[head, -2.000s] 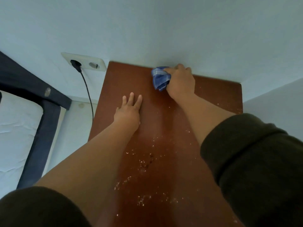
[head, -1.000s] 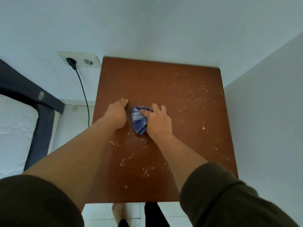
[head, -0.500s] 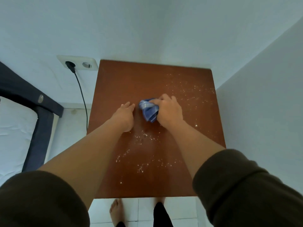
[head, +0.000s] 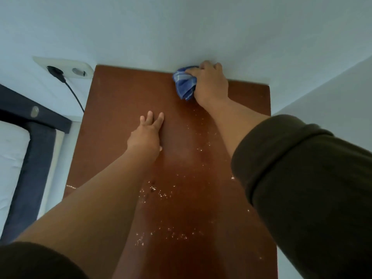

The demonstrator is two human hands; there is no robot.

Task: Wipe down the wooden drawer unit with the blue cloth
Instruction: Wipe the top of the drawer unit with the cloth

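Observation:
The reddish-brown top of the wooden drawer unit point(head: 120, 109) fills the middle of the view, strewn with pale crumbs in its near half. My right hand point(head: 210, 83) grips the bunched blue cloth point(head: 184, 83) and presses it on the top at the far edge, right against the wall. My left hand point(head: 146, 135) lies flat on the wood near the middle, fingers straight and pointing away from me. The drawer fronts are out of sight.
A white wall runs along the unit's back edge and another wall closes the right side. At the left, a double wall socket point(head: 64, 69) holds a black plug and cable point(head: 75, 96). A dark bed frame point(head: 38, 141) with a white mattress stands at far left.
My right hand has swept the cloth from the middle of the top to the far edge by the wall. My left hand's fingers have straightened flat. My head has leaned in closer.

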